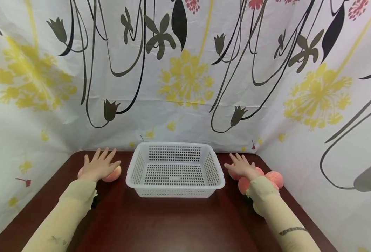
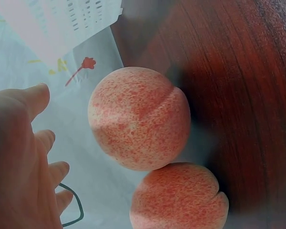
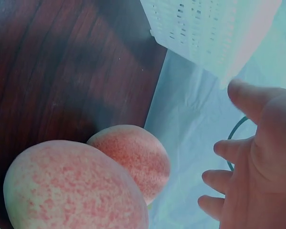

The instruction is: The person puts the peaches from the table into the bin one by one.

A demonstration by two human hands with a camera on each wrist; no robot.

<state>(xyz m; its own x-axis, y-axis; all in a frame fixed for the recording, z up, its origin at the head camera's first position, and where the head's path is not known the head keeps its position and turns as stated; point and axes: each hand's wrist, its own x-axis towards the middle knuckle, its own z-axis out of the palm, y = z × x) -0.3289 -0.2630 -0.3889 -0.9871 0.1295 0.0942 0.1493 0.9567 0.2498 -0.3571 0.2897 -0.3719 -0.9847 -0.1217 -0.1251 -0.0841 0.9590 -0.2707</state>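
Note:
My left hand point(image 1: 97, 168) is stretched out over two peaches at the left of the table, fingers spread. In the left wrist view the reddish, speckled peach point(image 2: 139, 119) and a second peach point(image 2: 181, 198) touch each other, apart from the fingers. On the right, my right hand point(image 1: 242, 168) hovers with extended fingers over a group of several peaches point(image 1: 274, 179), partly hidden by the hand and sleeve. The right wrist view has a large near peach point(image 3: 76, 186) overlapping another peach point(image 3: 133, 157), with the fingers off to the side.
Between the hands a white perforated plastic basket point(image 1: 175, 193) stands on the dark red-brown table point(image 1: 172, 224), its slotted bottom visible. A white curtain point(image 1: 185, 122) with flower prints rises behind the table and along both sides.

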